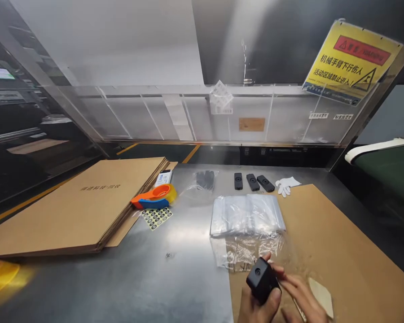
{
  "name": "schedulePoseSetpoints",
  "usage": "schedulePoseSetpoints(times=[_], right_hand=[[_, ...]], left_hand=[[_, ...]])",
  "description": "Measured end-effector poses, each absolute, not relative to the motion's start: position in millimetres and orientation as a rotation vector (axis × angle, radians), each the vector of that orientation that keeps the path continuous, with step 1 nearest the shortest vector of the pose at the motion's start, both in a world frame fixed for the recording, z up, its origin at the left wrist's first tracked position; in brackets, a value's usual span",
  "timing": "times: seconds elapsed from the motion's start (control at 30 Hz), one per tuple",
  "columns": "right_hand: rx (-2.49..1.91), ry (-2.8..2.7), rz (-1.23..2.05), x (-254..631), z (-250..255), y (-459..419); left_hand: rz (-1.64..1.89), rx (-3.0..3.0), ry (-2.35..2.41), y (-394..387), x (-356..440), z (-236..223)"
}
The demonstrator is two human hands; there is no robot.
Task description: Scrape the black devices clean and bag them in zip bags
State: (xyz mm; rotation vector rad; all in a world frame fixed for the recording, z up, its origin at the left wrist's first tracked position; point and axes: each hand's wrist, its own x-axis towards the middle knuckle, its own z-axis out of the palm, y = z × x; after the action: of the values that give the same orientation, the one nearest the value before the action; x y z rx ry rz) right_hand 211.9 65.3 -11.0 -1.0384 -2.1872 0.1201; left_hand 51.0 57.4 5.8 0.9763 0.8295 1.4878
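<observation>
A small black box-shaped device (263, 280) with a round, lens-like spot on one face is held up and tilted near the bottom of the view. My left hand (256, 309) grips it from below, thumb along its near side. From the right, my right hand (301, 294) presses its fingers against the device's side; part of its grip is hidden. Just beyond lies a stack of clear plastic bags (247, 215). A pale flat piece (321, 296) rests beside my right hand, on the brown cardboard sheet (343, 251).
Flat cartons (63, 202) are stacked left. Near them are an orange and blue tape dispenser (155, 197), a sticker sheet (157, 218) and a bagged black item (205, 179). Black devices (252, 182) and a white glove (287, 185) lie at the back. A yellow object (2, 278) is at lower left.
</observation>
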Motion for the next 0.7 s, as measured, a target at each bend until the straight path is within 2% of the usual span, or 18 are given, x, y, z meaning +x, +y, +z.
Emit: schedulePoseSetpoints(times=[0.17,0.33,0.4,0.5,0.6,0.7], right_hand=[[-1.693,-2.141,-0.088,267.2,-59.3,72.9],[-1.668,-2.115,0.088,298.0,-89.8,76.8],[-1.671,-2.053,0.107,294.6,-76.3,71.2],[-1.501,-2.061,0.221,267.6,-28.4,51.4],[-1.015,-2.168,0.296,218.8,26.4,26.3],[-0.583,-2.332,0.297,174.1,60.5,13.6]], left_hand=[[1.371,1.326,0.924,23.5,24.0,-16.2],[1.352,1.472,1.016,6.3,9.0,-12.6],[1.344,1.522,1.054,2.3,6.9,-7.5],[1.337,1.626,1.068,-0.3,5.3,-3.0],[1.329,1.699,1.04,0.6,5.7,-4.0],[1.373,1.777,0.987,0.9,6.4,-9.1]])
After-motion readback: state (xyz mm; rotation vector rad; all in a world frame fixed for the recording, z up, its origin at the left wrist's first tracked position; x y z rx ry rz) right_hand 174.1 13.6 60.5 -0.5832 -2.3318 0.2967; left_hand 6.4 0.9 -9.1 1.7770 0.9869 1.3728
